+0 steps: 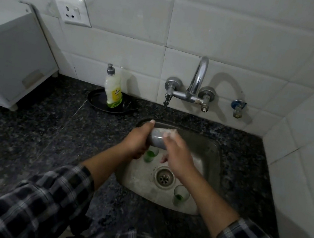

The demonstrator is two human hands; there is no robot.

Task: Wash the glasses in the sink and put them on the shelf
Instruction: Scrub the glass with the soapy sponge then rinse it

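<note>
No legible text; soap bottle (113, 88) label too blurred

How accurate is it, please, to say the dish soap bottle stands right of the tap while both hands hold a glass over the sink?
Not quite: the head view shows the dish soap bottle standing left of the tap, not right. The left hand and right hand do hold a glass over the sink.

Upper left, white wall socket (72, 11) on the tiles (229, 37). Below it, a white appliance (6, 54) sits on the dark speckled counter (22, 137). Centre: soap bottle (114, 88) upright in a black pan (95, 98), chrome tap (196, 83) to its right, small valve (237, 108) beyond.
</note>
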